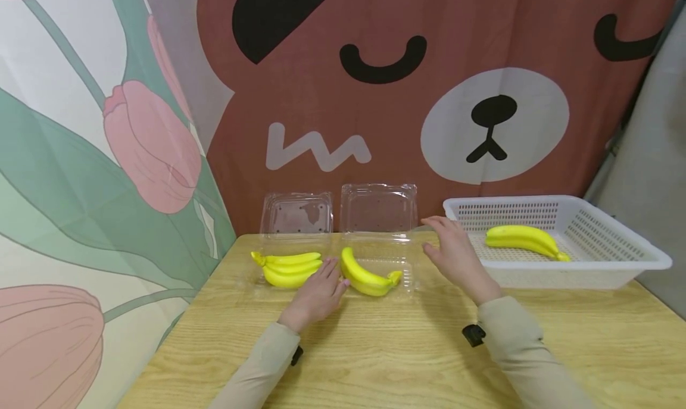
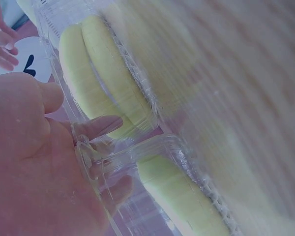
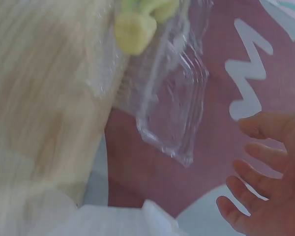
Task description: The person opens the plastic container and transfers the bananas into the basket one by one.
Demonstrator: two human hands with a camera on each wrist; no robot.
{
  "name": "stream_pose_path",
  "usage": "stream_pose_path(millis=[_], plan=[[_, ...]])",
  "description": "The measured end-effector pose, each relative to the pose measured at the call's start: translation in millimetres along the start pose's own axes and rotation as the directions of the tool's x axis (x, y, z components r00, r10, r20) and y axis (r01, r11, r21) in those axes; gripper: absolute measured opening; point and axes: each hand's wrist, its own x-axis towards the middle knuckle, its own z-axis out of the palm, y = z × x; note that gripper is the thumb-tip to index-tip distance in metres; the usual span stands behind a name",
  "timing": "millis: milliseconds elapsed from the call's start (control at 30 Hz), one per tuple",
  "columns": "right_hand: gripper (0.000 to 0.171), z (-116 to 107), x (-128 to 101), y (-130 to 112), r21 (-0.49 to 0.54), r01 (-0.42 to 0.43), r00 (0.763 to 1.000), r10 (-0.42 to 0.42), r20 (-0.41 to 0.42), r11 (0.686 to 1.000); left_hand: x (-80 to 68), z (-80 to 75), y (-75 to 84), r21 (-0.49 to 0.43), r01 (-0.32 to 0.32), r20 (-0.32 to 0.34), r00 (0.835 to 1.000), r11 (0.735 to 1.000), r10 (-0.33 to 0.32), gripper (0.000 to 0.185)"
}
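Observation:
Two clear plastic clamshell boxes stand side by side with their lids up. A bunch of yellow bananas [image 1: 289, 269] lies in the left box [image 1: 297, 215], and another bunch of bananas [image 1: 367, 278] in the right box [image 1: 379, 209]. My left hand [image 1: 318, 296] reaches to where the two boxes meet, its fingers overlapping the plastic rims in the left wrist view [image 2: 34, 157]. My right hand [image 1: 455, 257] hovers between the right box and the white basket [image 1: 579, 275], fingers spread and holding nothing.
One more banana piece [image 1: 525, 240] lies inside the white perforated basket at the right. The wooden table [image 1: 386, 361] ends at a hanging cloth with a bear print [image 1: 396, 129]. A tulip-print cloth [image 1: 150, 147] hangs along the left side.

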Motion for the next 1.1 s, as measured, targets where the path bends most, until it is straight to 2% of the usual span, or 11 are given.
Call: stream_pose_path(millis=[333, 500, 633, 800, 1100], plan=[[0.050, 42, 0, -24, -0.040, 0.132, 0.990, -0.129, 0.062, 0.991, -1.5, -1.8, -2.3, -0.012, 0.004, -0.002, 1.000, 1.000, -0.004, 0.059], [0.050, 64, 3, -39, -0.039, 0.154, 0.981, -0.148, 0.125, 0.987, -0.9, -2.3, -1.5, -0.016, 0.018, 0.007, 1.000, 1.000, -0.018, 0.061], [0.049, 76, 5, -48, -0.030, 0.116, 0.974, -0.108, 0.197, 0.993, -0.2, -2.2, -0.3, -0.023, 0.020, 0.014, 1.000, 1.000, -0.020, 0.061], [0.052, 86, 6, -61, 0.010, 0.015, 0.957, -0.017, 0.290, 1.000, 0.9, -1.8, 0.2, -0.006, 0.012, 0.008, 1.000, 1.000, -0.012, 0.061], [0.052, 102, 8, -74, 0.042, -0.025, 0.944, 0.010, 0.330, 0.999, 0.2, -1.0, 0.3, 0.018, 0.021, 0.014, 1.000, 1.000, -0.021, 0.061]])
